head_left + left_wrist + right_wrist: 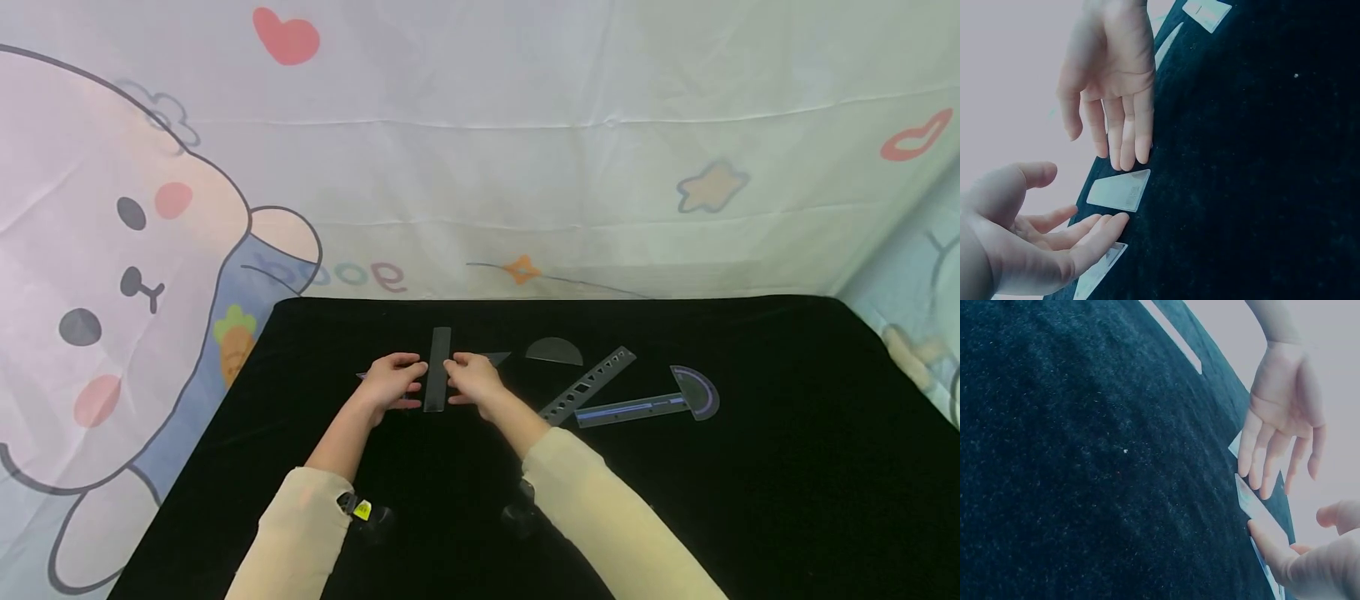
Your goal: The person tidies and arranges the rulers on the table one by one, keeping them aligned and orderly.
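On the black surface [795, 492], the relaxed, empty right hand [477, 382] might knock the partly hidden set square [498, 358] beside it if it swings outward. The left hand [389, 383] is similarly loose and holds nothing. Between them, the straight ruler [437, 371] appears to lie flat; uneven pushing could skew it. Its long axis runs away from the person, far end leaning slightly right.
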A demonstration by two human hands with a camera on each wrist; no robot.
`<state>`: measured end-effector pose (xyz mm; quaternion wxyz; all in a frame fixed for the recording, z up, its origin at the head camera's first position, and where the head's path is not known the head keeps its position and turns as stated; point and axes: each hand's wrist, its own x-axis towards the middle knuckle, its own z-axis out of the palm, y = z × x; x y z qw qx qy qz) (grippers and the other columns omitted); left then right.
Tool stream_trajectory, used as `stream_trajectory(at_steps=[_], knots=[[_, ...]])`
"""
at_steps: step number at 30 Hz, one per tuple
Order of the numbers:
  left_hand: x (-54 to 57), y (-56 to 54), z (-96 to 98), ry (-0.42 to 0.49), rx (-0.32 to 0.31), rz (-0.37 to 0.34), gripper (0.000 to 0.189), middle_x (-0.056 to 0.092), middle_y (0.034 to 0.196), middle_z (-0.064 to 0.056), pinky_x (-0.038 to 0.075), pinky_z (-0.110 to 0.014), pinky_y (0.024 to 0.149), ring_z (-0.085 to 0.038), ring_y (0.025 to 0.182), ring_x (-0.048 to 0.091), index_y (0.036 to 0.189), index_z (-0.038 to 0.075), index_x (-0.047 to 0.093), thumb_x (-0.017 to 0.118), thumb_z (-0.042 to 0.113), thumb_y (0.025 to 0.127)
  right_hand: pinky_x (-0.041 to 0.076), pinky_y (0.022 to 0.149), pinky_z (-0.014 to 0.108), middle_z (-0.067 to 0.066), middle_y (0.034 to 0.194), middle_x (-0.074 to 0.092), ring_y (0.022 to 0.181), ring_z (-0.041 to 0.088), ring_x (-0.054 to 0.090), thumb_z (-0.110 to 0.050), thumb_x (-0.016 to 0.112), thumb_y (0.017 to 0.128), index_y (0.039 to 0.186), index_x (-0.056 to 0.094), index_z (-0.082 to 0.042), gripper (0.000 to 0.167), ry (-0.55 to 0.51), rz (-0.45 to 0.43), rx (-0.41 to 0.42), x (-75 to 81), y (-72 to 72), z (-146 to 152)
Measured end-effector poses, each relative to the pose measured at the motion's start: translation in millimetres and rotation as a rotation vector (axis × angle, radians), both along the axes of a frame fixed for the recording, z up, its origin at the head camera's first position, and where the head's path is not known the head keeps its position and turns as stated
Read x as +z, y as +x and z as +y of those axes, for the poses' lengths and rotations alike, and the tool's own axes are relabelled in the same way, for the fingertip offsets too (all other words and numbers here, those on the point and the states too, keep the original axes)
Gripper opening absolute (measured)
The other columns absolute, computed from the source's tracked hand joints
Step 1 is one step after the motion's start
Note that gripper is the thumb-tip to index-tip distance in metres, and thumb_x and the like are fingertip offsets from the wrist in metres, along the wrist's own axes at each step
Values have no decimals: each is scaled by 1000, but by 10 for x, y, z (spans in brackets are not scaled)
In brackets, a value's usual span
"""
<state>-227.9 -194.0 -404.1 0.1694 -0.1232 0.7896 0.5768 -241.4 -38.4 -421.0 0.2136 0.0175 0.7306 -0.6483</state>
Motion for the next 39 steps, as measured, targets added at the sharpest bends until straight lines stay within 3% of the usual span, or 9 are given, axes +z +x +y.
stream_trajectory(at_steps=[7, 18, 39], knots=[[-27, -41, -4, 60, 26, -48, 48, 39, 136, -18, 53, -39, 83, -35, 120, 46, 139, 9, 34, 45, 28, 96, 54, 82, 36, 21, 139, 40, 121, 33, 48, -25, 41, 98, 141, 32, -2, 49, -76, -51, -2, -20, -28, 16], [-49, -66, 2, 103, 22, -66, 46, 43, 136, -17, 54, -41, 82, -35, 117, 49, 138, 8, 36, 44, 28, 97, 52, 85, 40, 19, 136, 43, 122, 33, 46, -27, 39, 99, 139, 34, -2, 47, -148, -104, 1, -42, -56, 32], [-82, -89, 35, 82, 78, -81, 46, 46, 128, -16, 55, -34, 79, -31, 114, 50, 136, 8, 40, 50, 26, 95, 52, 85, 40, 14, 136, 46, 121, 31, 47, -30, 39, 99, 140, 35, -8, 47, -146, -108, 25, -8, -16, 49]])
